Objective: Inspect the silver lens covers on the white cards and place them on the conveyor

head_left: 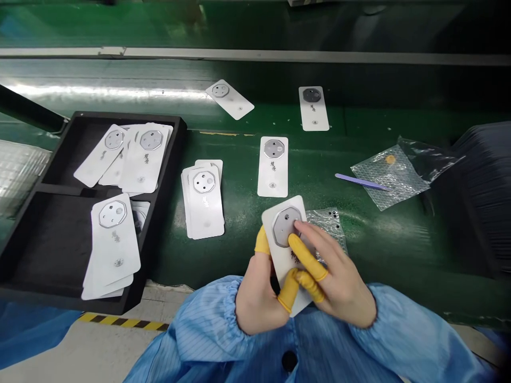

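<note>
A white phone back panel [284,266] with a grey octagonal camera plate [282,226] is held tilted near the bench's front edge. My left hand [259,298] grips it from the left and below, its yellow-cotted thumb on the panel's lower face. Over the panel's right side lies my right hand [339,282], closed about it. Its index finger, in a yellow cot, and a bare finger press on the camera plate, while its thumb rests lower down. Whether a tiny part sits under those fingertips is hidden. A bubble-wrap piece with small black dots [329,223] lies partly behind my right hand.
Left stands a black divided tray [159,234] with several similar panels. A panel stack [205,213] and single panels [273,173] lie on the green bench [239,255]. Purple tweezers [359,181] cross a bubble-wrap bag [393,181]; dark stacked sheets [487,186] stand right.
</note>
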`<state>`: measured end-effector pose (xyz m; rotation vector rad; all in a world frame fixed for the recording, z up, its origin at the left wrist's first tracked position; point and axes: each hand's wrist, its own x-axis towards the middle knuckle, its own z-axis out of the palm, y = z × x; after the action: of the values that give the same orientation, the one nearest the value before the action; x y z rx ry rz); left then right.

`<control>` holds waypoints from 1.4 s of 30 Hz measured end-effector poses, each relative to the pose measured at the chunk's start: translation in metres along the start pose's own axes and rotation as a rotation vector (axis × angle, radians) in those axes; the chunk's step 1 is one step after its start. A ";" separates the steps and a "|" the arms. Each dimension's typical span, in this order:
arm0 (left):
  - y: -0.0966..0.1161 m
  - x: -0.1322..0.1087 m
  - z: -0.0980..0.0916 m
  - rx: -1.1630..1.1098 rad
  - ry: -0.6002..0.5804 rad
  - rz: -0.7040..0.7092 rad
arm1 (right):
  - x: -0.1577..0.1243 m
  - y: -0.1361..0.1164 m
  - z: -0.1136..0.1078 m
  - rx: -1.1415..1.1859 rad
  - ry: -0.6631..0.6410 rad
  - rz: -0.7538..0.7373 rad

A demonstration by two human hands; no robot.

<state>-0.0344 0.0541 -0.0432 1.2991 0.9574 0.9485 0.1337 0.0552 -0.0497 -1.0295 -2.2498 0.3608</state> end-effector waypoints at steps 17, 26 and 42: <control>-0.006 0.019 0.003 -0.144 0.188 -0.041 | -0.001 -0.009 0.018 0.899 0.282 0.619; 0.004 0.028 0.001 -0.190 0.297 -0.131 | -0.006 -0.011 0.020 0.712 0.176 0.453; -0.025 0.017 -0.025 0.179 0.032 -0.262 | -0.050 0.037 0.012 -0.001 0.273 0.237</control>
<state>-0.0520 0.0769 -0.0699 1.2715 1.2265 0.6952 0.1724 0.0423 -0.0983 -1.2693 -1.8918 0.2983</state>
